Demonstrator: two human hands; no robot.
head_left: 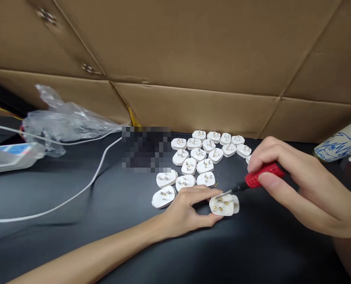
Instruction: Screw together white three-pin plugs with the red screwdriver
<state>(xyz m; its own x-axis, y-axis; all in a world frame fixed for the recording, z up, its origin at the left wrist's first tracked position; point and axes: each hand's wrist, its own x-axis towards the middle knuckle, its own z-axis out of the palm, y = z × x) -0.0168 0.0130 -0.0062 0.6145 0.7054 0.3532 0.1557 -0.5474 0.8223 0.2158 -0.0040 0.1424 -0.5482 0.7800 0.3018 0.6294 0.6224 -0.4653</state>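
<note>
My left hand [190, 211] rests on the black table [252, 252] and pinches a white plug body [225, 205] with brass contacts facing up. My right hand [296, 185] grips a red-handled screwdriver [262, 174]. Its metal tip reaches down to the top of that plug body. Just behind lie several more white plug bodies [199, 156] in loose rows, all with their open sides up. A tiny brass screw [216, 184] lies on the table between the rows and the held plug.
Brown cardboard sheets [193, 59] wall off the back of the table. A crumpled clear plastic bag [65, 120] and a white power strip [12, 156] with a white cable [83, 189] lie at the left. A white and blue printed object [340, 144] sits at the right edge.
</note>
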